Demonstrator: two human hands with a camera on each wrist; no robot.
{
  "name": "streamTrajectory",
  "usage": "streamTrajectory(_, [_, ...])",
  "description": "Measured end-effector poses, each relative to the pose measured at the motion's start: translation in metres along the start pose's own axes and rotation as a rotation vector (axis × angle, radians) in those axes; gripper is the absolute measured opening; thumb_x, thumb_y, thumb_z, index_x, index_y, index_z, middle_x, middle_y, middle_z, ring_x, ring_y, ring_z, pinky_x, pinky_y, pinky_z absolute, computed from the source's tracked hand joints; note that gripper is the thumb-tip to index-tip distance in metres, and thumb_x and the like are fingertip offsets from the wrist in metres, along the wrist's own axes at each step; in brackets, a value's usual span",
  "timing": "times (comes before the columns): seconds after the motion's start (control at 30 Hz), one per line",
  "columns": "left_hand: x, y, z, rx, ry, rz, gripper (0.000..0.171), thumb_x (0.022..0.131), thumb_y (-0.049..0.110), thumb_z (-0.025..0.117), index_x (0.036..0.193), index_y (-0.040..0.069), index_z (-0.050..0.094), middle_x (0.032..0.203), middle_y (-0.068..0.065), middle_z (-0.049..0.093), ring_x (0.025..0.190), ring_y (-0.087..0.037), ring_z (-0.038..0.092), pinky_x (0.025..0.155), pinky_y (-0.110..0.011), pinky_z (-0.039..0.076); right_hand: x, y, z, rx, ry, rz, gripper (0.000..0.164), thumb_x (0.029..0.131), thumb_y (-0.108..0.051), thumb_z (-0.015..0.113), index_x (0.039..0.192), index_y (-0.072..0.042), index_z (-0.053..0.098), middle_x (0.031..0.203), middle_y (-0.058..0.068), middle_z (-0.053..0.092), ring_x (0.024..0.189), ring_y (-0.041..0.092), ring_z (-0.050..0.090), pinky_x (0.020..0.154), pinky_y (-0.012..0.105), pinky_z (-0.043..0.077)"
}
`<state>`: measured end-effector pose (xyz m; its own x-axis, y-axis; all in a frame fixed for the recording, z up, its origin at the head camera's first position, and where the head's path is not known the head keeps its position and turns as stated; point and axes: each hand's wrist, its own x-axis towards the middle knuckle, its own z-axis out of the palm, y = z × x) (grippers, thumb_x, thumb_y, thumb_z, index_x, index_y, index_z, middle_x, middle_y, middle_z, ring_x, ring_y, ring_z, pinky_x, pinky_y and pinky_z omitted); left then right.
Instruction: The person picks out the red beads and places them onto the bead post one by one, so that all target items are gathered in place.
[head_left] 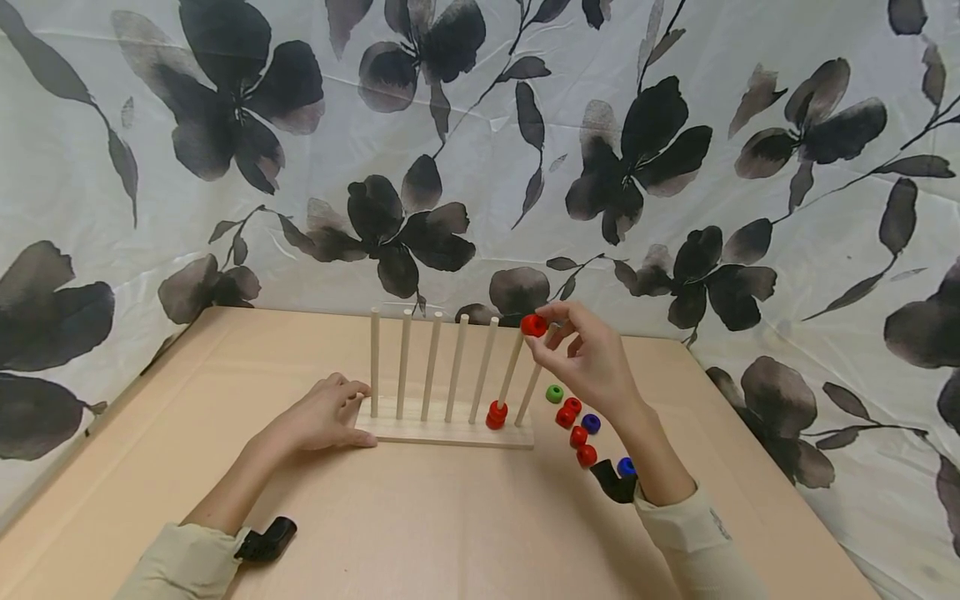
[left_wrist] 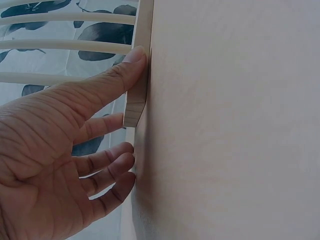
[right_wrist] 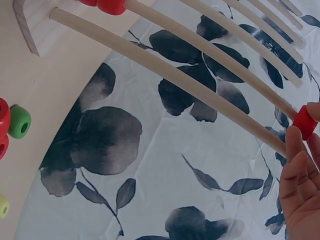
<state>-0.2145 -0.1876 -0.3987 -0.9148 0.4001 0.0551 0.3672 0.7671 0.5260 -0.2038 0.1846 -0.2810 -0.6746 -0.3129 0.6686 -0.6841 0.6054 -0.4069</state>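
My right hand pinches a red bead between thumb and fingers at the top of the second peg from the right. In the right wrist view, this red bead sits right at the peg's tip. Low on the same peg are stacked red beads. The pegs stand in a row on a pale wooden peg rack. At the rack's left end, my left hand grips the base. Its thumb presses the near edge, with a finger on the far side.
To the right of the rack lie loose beads: a green bead, several red ones including one red bead, and blue beads. A yellow bead shows in the right wrist view. Behind the table hangs a floral cloth.
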Motion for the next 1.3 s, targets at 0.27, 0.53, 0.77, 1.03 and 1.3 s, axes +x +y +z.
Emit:
streamTrajectory(0.27, [0.0, 0.001, 0.0012, 0.003, 0.004, -0.002, 0.078, 0.073, 0.045, 0.092, 0.132, 0.004, 0.061, 0.111, -0.016, 0.055, 0.1, -0.03, 0.049, 0.086, -0.048, 0.045, 0.0028, 0.0012, 0.001, -0.014, -0.013, -0.007, 0.037, 0.088, -0.005, 0.079, 0.124, -0.004, 0.068, 0.107, 0.008, 0.071, 0.079, 0.016, 0.063, 0.065, 0.034, 0.053])
streamTrajectory(0.53, [0.0016, -0.0014, 0.0024, 0.003, 0.006, -0.007, 0.078, 0.073, 0.046, 0.091, 0.131, 0.004, 0.061, 0.109, -0.015, 0.054, 0.099, -0.029, 0.048, 0.084, -0.046, 0.044, 0.0053, 0.0006, 0.0007, -0.021, -0.017, -0.026, 0.035, 0.089, -0.006, 0.079, 0.122, -0.003, 0.071, 0.102, 0.01, 0.069, 0.077, 0.015, 0.061, 0.065, 0.035, 0.054])
streamTrajectory(0.77, [0.0029, -0.0026, 0.0029, 0.006, 0.01, -0.002, 0.079, 0.073, 0.046, 0.091, 0.132, 0.004, 0.061, 0.108, -0.014, 0.054, 0.098, -0.028, 0.048, 0.083, -0.044, 0.044, 0.0046, 0.0001, -0.0005, -0.027, -0.017, -0.011, 0.034, 0.09, -0.008, 0.079, 0.122, -0.002, 0.07, 0.097, 0.008, 0.068, 0.076, 0.016, 0.061, 0.066, 0.035, 0.054])
streamTrajectory(1.03, [0.0018, -0.0019, 0.0031, 0.007, 0.014, 0.01, 0.079, 0.073, 0.045, 0.091, 0.132, 0.003, 0.061, 0.109, -0.015, 0.054, 0.098, -0.029, 0.049, 0.084, -0.047, 0.045, 0.0025, -0.001, -0.0006, -0.026, -0.022, -0.02, 0.032, 0.09, -0.008, 0.079, 0.121, -0.003, 0.071, 0.088, 0.006, 0.066, 0.076, 0.016, 0.059, 0.065, 0.032, 0.053])
streamTrajectory(1.3, [0.002, -0.0025, 0.003, 0.006, 0.022, 0.018, 0.078, 0.072, 0.045, 0.092, 0.131, 0.003, 0.061, 0.11, -0.016, 0.055, 0.1, -0.03, 0.05, 0.086, -0.049, 0.046, -0.0039, -0.0006, -0.0025, -0.037, -0.03, -0.05, 0.029, 0.089, -0.008, 0.079, 0.117, -0.004, 0.072, 0.089, 0.008, 0.069, 0.075, 0.014, 0.06, 0.062, 0.028, 0.053])
